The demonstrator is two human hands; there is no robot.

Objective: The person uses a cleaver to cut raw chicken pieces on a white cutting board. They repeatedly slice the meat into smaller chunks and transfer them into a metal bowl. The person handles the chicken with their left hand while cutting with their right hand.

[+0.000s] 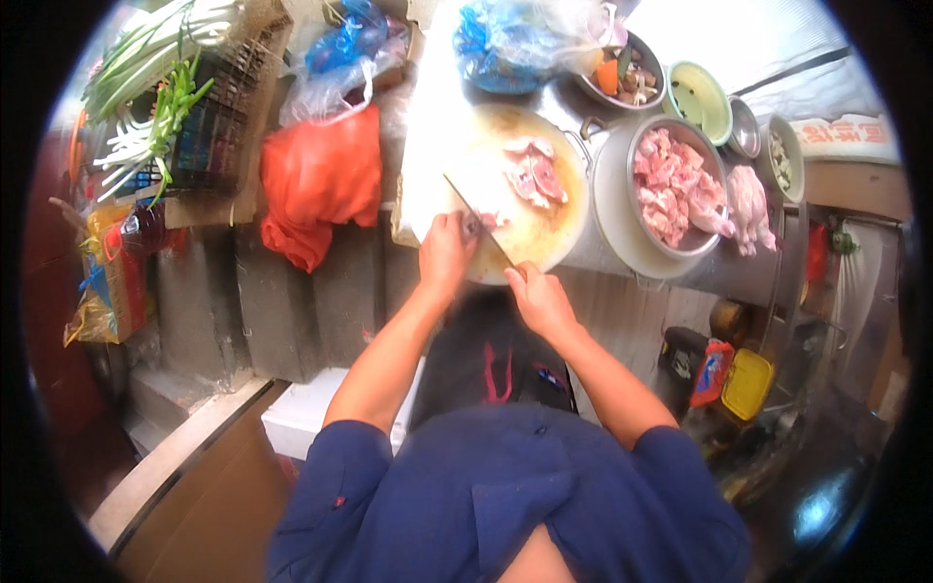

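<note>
My right hand is closed on the handle of a knife, whose long blade points up and left over a round cutting board. At the board's lower left, my left hand has its fingers on a piece of raw meat beside the blade. A smaller bit of meat lies just right of the blade. Larger raw meat pieces rest near the board's middle. To the right, a metal bowl holds chopped raw meat.
Raw poultry lies right of the bowl. Behind stand a pot of mixed ingredients, a green bowl and a bowl of chopped white pieces. Blue plastic bags sit behind the board; a red bag and scallions are at left.
</note>
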